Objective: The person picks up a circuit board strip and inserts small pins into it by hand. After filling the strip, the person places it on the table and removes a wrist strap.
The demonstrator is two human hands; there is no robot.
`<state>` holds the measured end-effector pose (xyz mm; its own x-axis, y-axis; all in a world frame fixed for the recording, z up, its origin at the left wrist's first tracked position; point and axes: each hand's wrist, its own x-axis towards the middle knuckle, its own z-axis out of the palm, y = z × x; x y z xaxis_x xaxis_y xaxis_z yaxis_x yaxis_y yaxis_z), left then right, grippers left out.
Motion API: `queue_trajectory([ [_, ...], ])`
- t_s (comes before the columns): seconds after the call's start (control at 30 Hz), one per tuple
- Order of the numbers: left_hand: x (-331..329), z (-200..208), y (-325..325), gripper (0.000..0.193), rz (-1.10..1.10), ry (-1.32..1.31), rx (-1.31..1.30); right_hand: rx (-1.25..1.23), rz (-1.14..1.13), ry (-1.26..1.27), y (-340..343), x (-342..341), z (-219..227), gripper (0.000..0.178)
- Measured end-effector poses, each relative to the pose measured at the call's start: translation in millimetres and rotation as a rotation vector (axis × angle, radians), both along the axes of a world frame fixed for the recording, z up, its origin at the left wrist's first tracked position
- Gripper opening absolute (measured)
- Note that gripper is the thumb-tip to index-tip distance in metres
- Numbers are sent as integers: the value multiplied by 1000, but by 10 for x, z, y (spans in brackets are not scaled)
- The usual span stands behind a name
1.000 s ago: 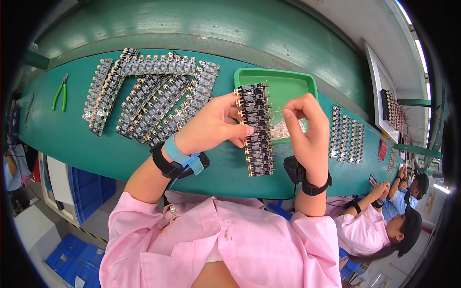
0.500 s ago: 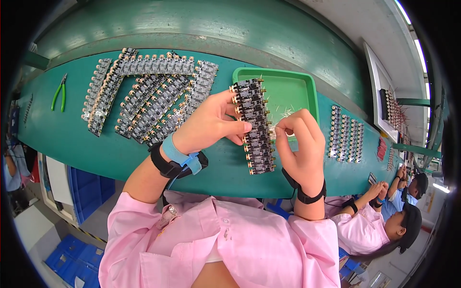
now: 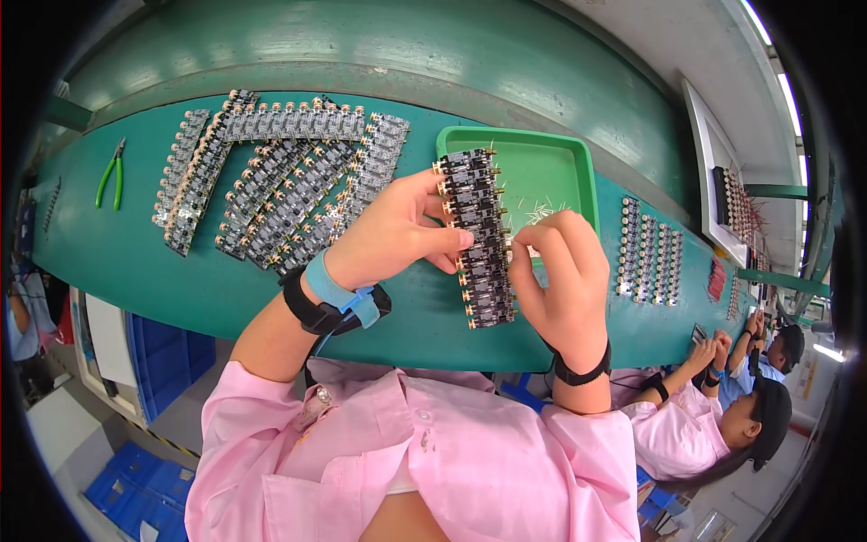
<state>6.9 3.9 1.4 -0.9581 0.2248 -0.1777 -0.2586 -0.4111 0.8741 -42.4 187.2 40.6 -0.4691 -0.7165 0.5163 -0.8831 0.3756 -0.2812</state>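
My left hand grips a long panel of small black circuit boards by its left edge, thumb on its face. The panel stands nearly lengthwise in front of me, with gold-coloured round parts along its left side and short pins along its right. My right hand is closed in a pinch at the panel's right edge; whatever sits between its fingertips is too small to make out. Behind both, a green plastic tray holds a scatter of thin pale pins, partly hidden by my right hand.
Several similar board panels lie overlapping at the left. Green-handled cutters rest farther left. Right of the tray, more board strips lie in rows on the green table. Co-workers sit along the right side.
My right hand has shifted slightly left, bringing its fingertips up against the panel's right edge. My left hand and the panel have stayed nearly still.
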Motion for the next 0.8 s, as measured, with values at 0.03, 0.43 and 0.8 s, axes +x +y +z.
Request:
queue_trajectory([
  [0.03,0,1,-1,40,-4,-2,-3,8,9,35,-8,2,5,19],
  [0.43,-5,-22,4,39,22,-1,-3,86,-45,68,4,41,40,20],
  [0.8,-2,-4,15,39,23,8,-6,91,-20,139,-35,19,23,16],
])
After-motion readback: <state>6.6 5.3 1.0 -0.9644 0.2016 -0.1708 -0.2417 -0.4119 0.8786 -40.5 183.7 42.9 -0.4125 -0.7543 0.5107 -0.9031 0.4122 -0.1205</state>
